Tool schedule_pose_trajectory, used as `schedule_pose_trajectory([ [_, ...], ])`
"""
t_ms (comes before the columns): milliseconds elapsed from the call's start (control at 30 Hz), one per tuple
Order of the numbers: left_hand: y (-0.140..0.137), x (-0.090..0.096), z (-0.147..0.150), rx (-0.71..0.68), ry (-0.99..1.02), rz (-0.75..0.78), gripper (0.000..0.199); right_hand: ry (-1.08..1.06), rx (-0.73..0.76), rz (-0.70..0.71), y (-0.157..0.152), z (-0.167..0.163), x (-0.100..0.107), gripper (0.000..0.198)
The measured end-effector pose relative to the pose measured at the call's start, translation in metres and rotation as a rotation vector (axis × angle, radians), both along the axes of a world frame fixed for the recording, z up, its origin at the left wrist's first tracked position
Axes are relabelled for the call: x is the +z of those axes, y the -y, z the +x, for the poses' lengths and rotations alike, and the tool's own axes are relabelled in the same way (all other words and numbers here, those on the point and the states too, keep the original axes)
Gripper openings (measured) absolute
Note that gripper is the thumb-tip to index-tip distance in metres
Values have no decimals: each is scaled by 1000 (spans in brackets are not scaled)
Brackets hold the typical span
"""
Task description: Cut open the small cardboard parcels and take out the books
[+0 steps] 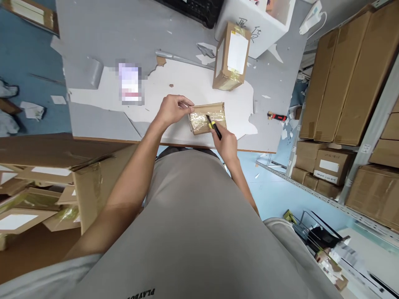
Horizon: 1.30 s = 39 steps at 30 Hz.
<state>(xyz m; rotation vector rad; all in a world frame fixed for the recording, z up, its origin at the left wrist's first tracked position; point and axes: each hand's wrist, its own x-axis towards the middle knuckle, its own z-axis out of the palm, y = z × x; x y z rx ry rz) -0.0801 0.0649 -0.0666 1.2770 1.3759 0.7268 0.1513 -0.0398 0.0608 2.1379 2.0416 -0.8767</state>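
A small cardboard box (202, 123) wrapped in clear tape lies at the front of the worktable. My left hand (174, 109) grips its upper left corner between thumb and fingers. In my right hand (226, 143) is a yellow and black utility knife (215, 127), its tip over the taped face of the box. Whether the blade touches the tape I cannot tell. Behind the small box a taller taped carton (231, 56) with a white label stands upright.
A red and black cutter (277, 116) lies near the table's right edge. A white foam box (261, 31) and a black device (199, 9) stand at the back. A large open carton (90, 191) holding boxes is at my left; shelves of cartons (339, 91) rise at right.
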Motion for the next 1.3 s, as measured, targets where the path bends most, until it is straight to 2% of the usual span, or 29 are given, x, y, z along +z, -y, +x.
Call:
schedule_pose_trajectory([
  [133, -6, -7, -3, -23, 32, -11, 24, -30, 18, -104, -4, -36, -3, 51],
  [267, -7, -9, -3, -28, 54, -4, 23, 22, -8, -128, -11, -54, -6, 48],
  [700, -7, -7, -2, -46, 75, 7, 19, 99, -21, -136, -11, -67, 6, 49],
  [1000, -3, 0, 0, -15, 76, -17, 16, 155, 26, -197, -35, -81, 10, 41],
  [1133, 2, -1, 2, 22, 73, -29, 19, 169, 67, -255, -43, -86, 14, 38],
  [1300, 14, -6, 4, 68, 16, -25, 19, 191, 98, -392, -29, -83, 26, 38],
])
